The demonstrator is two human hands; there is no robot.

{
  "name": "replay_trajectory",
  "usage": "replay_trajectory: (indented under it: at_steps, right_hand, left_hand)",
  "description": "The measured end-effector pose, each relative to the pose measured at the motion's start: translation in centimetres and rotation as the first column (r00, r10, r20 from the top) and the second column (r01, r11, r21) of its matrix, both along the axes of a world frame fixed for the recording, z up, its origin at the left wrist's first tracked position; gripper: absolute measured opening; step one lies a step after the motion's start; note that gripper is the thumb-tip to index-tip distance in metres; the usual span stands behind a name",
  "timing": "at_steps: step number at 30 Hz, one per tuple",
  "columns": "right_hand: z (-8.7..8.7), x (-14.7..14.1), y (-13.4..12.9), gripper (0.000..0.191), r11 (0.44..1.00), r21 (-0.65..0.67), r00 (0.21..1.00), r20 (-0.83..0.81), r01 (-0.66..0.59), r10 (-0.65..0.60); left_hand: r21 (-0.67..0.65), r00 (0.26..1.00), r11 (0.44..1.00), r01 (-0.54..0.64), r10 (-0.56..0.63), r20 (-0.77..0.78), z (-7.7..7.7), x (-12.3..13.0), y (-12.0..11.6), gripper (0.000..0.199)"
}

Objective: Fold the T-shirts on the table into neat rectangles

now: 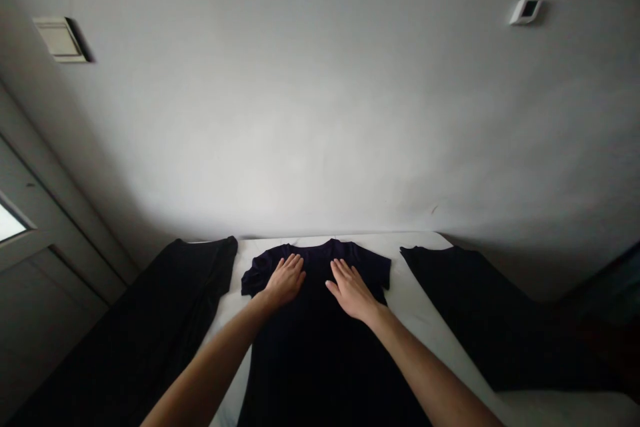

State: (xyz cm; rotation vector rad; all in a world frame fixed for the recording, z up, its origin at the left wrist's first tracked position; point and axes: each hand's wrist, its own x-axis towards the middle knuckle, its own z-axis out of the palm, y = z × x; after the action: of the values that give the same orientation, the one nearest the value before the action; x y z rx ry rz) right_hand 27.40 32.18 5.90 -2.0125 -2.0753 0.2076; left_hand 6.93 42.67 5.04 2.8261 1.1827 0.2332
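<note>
White surface (417, 280), its far edge just beyond the collar; bare strips along both sides of the shirt, the wider strip on the right. Counted: one short-sleeved T-shirt (320, 360); two black garments, left garment (143, 327) and right garment (487, 320); two hands, left hand (285, 281) and right hand (351, 291). Left garment along the surface's left side, hanging past its edge; right garment along the right side, well apart from the T-shirt. T-shirt near-black with a purple cast at the shoulders, lying flat in the middle of the surface, collar toward the far edge, sleeves out to either side, left sleeve slightly rumpled, hem beyond the bottom of the view. Both hands spread palm down and pressed flat on the upper chest, just below the collar, no pinch, a small gap between them; left fingers close together, right fingers slightly fanned. Grey wall (320, 113) beyond; door with glazed pane (40, 320) at far left.
</note>
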Motion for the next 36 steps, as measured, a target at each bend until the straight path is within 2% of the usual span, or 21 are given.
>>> replay_trajectory:
  at_steps: [2, 4, 8, 11, 15, 19, 23, 29, 33, 36]
  right_hand:
    - [-0.1, 0.0, 3.7, 0.061, 1.000, -0.008, 0.999, 0.024, -0.025, 0.025]
    - [-0.8, 0.4, 6.6, 0.056, 0.999, -0.011, 0.998, 0.044, -0.038, 0.038]
    - [-2.7, 2.1, 9.6, 0.053, 1.000, 0.020, 0.998, 0.056, -0.016, 0.015]
    - [-3.8, 3.6, 9.8, 0.057, 0.999, 0.031, 0.998, 0.062, 0.011, -0.013]
    - [-4.2, 4.9, 9.6, 0.068, 0.998, -0.022, 0.994, 0.100, 0.055, -0.052]
    - [-4.4, 5.3, 9.8, 0.073, 0.994, -0.076, 0.991, 0.119, 0.076, -0.066]
    - [-4.5, 5.3, 9.9, 0.072, 0.995, -0.069, 0.992, 0.102, 0.079, -0.072]
    - [-3.9, 4.9, 9.8, 0.068, 0.997, -0.041, 0.994, 0.091, 0.071, -0.067]
    - [-2.9, 4.2, 9.7, 0.064, 0.998, -0.015, 0.997, 0.063, 0.053, -0.052]
    - [-1.9, 4.8, 8.9, 0.054, 0.993, 0.106, 0.998, 0.023, 0.053, -0.056]
  left_hand:
    - [0.015, 0.999, 0.999, -0.050, 0.050, 0.002, 0.0, 1.4, 2.4, 0.044]
    - [0.026, 0.995, 0.995, -0.096, 0.095, 0.009, -0.6, 2.3, 3.9, 0.042]
    - [0.030, 0.986, 0.986, -0.164, 0.164, 0.015, -2.4, 2.6, 5.2, 0.047]
    - [0.023, 0.985, 0.985, -0.171, 0.171, 0.004, -3.1, 2.2, 5.6, 0.056]
    - [-0.022, 0.986, 0.987, -0.158, 0.157, -0.057, -3.0, 1.7, 6.4, 0.063]
    - [-0.029, 0.988, 0.990, -0.137, 0.135, -0.076, -3.1, 1.4, 6.9, 0.065]
    - [-0.039, 0.989, 0.990, -0.132, 0.129, -0.076, -3.1, 1.3, 6.9, 0.066]
    - [-0.032, 0.989, 0.990, -0.139, 0.137, -0.055, -2.2, 2.3, 6.1, 0.059]
    - [-0.063, 0.989, 0.990, -0.127, 0.121, -0.080, -2.2, 2.9, 5.6, 0.060]
    - [-0.074, 0.988, 0.989, -0.130, 0.123, -0.090, -2.2, 2.8, 5.4, 0.061]
